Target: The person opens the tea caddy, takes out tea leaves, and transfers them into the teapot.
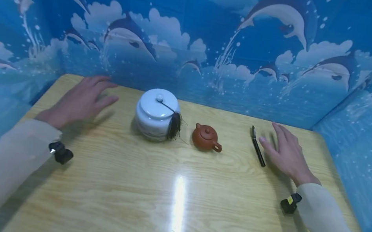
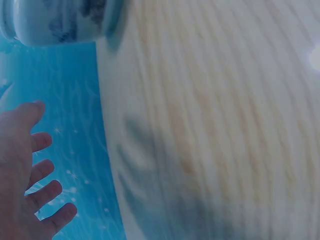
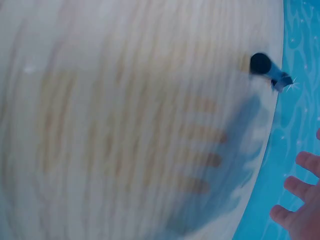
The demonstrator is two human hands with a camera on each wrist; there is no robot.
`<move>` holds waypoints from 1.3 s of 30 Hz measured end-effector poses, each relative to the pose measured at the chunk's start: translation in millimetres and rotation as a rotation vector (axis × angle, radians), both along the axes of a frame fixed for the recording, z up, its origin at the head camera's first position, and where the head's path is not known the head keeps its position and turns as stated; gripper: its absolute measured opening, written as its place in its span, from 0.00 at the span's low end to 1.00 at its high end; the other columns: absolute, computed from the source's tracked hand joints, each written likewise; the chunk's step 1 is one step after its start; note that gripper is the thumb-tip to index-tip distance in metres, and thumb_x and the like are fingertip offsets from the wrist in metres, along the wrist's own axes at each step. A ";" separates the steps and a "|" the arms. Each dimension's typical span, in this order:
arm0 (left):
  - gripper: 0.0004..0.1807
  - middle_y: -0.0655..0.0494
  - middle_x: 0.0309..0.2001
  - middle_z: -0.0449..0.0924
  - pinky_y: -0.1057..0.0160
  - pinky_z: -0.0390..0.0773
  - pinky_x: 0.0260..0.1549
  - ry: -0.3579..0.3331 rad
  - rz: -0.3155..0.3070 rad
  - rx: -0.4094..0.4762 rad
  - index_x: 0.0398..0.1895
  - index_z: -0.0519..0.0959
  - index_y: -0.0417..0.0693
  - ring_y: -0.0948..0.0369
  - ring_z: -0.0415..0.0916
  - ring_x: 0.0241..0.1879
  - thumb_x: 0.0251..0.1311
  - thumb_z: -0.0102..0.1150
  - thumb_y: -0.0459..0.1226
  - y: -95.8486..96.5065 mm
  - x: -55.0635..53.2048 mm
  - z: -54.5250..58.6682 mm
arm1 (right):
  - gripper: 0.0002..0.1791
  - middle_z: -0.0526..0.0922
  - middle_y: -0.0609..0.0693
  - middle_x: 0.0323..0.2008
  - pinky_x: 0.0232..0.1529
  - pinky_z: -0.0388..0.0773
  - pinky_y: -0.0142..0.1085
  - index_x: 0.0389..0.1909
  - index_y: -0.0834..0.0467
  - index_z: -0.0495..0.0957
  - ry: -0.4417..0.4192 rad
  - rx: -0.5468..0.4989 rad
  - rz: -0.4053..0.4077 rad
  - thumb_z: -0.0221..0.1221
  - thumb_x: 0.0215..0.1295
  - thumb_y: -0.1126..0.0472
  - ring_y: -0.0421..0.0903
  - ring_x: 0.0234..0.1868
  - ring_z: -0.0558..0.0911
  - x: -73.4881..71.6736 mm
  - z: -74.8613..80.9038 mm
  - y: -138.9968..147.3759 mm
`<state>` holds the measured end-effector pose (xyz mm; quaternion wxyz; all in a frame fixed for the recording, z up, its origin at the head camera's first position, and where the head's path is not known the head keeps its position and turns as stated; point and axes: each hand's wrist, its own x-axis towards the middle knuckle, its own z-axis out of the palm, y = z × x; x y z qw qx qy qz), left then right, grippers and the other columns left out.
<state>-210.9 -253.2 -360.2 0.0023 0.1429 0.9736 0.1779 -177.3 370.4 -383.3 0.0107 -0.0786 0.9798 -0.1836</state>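
My left hand (image 1: 79,99) hovers over the table's left side with fingers spread and holds nothing. To its right stands a white lidded porcelain jar (image 1: 153,116) with a dark tassel (image 1: 174,125) hanging from its lid; blue markings show on the jar (image 2: 65,20) in the left wrist view. A small reddish-brown clay teapot (image 1: 205,137) sits beside the jar, its handle towards the lower right. My right hand (image 1: 287,153), empty and with fingers extended, is just right of a black pen-like tool (image 1: 258,146) with a metallic tip pointing away. The right wrist view shows that tool's dark end (image 3: 261,64).
A light wood-grain table (image 1: 118,193) carries these things, with a bright light reflection near its middle. Blue dolphin-print sheeting (image 1: 179,59) encloses the back and both sides. Dark wrist cameras sit at both cuffs.
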 end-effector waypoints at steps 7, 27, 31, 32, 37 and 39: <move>0.34 0.37 0.81 0.64 0.25 0.58 0.79 0.025 -0.019 0.043 0.79 0.72 0.45 0.35 0.57 0.82 0.84 0.51 0.57 13.3 1.6 13.6 | 0.49 0.47 0.67 0.88 0.76 0.47 0.83 0.91 0.51 0.41 -0.030 -0.039 0.008 0.47 0.83 0.30 0.76 0.85 0.48 0.4 8.8 -13.0; 0.32 0.40 0.79 0.71 0.30 0.61 0.81 0.079 -0.102 0.102 0.81 0.70 0.47 0.39 0.63 0.81 0.84 0.52 0.53 69.6 -9.6 54.3 | 0.44 0.53 0.64 0.87 0.82 0.48 0.76 0.91 0.50 0.43 -0.015 -0.137 0.067 0.44 0.86 0.34 0.69 0.87 0.51 -0.3 25.6 -46.9; 0.30 0.41 0.78 0.73 0.32 0.64 0.80 0.100 -0.123 0.121 0.79 0.72 0.46 0.40 0.65 0.79 0.84 0.52 0.52 82.1 -9.5 57.9 | 0.44 0.55 0.64 0.87 0.82 0.51 0.75 0.91 0.51 0.45 0.005 -0.151 0.084 0.45 0.86 0.34 0.68 0.86 0.54 -0.6 26.1 -55.0; 0.30 0.41 0.78 0.73 0.32 0.64 0.80 0.102 -0.129 0.127 0.79 0.72 0.46 0.41 0.66 0.79 0.84 0.53 0.52 85.1 -9.4 59.2 | 0.44 0.56 0.63 0.87 0.82 0.53 0.74 0.90 0.51 0.46 0.010 -0.155 0.088 0.45 0.86 0.34 0.68 0.85 0.56 -0.7 26.1 -56.8; 0.29 0.43 0.78 0.73 0.35 0.65 0.81 0.104 -0.159 0.148 0.79 0.73 0.46 0.43 0.66 0.80 0.83 0.55 0.50 98.7 -9.6 63.2 | 0.43 0.57 0.61 0.86 0.78 0.63 0.72 0.90 0.50 0.48 0.007 -0.186 0.097 0.47 0.86 0.34 0.67 0.82 0.64 1.0 26.9 -66.5; 0.29 0.43 0.78 0.74 0.35 0.65 0.81 0.101 -0.171 0.154 0.79 0.73 0.47 0.43 0.66 0.80 0.83 0.55 0.50 103.3 -9.7 63.8 | 0.43 0.60 0.62 0.85 0.76 0.66 0.72 0.90 0.49 0.48 0.001 -0.198 0.097 0.47 0.85 0.34 0.68 0.80 0.66 2.0 27.4 -70.7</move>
